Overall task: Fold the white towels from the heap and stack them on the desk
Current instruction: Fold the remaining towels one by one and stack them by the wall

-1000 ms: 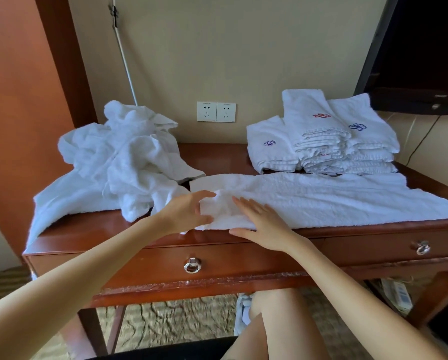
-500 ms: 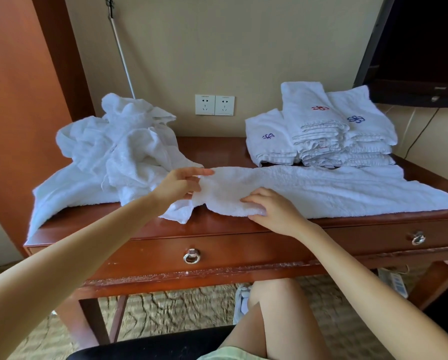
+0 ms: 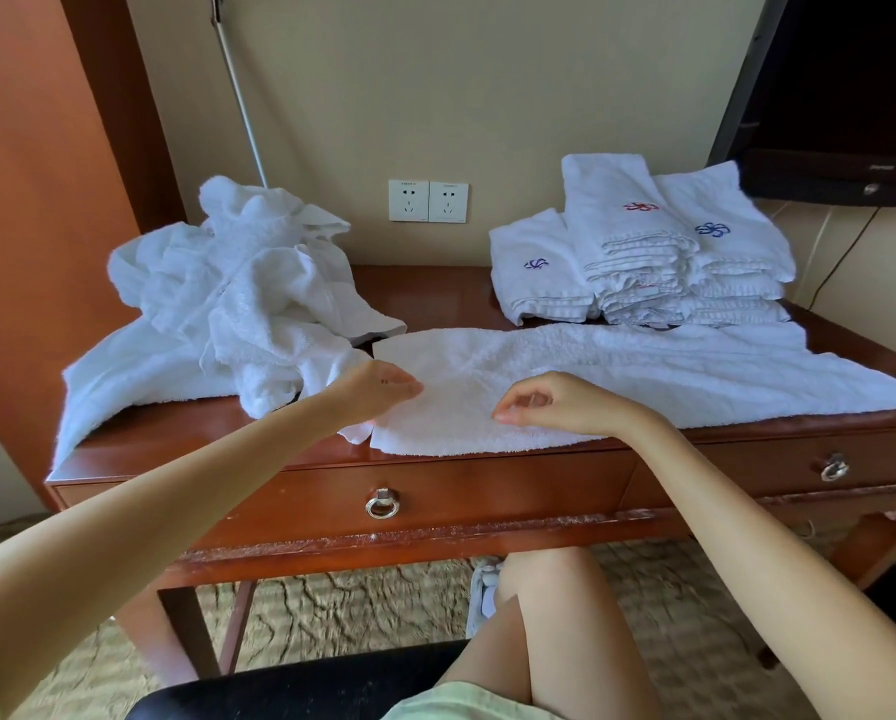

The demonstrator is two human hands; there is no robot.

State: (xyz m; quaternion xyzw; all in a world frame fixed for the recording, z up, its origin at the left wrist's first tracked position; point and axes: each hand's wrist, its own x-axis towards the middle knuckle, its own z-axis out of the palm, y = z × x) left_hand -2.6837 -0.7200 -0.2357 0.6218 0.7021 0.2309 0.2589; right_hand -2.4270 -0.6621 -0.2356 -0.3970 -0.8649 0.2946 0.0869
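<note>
While the long towel (image 3: 643, 376) lies flat across the front of the surface (image 3: 435, 293), its near edge runs right along the front lip. The left hand (image 3: 378, 387) sits at the towel's left end, fingers bunched, and the right hand (image 3: 550, 405) curls over the cloth just beside it. Neither grip shows whether it pinches fabric. The heap (image 3: 238, 304) spills over the left edge, the folded stack (image 3: 643, 252) sits back right, and there's bare wood between them. The centre drawer (image 3: 435, 491) is closed, contents hidden.

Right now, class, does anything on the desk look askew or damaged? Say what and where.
The folded stack, back right, is fanned unevenly. The heap droops over the desk's left edge. Varnish is chipped along its front rail.
</note>
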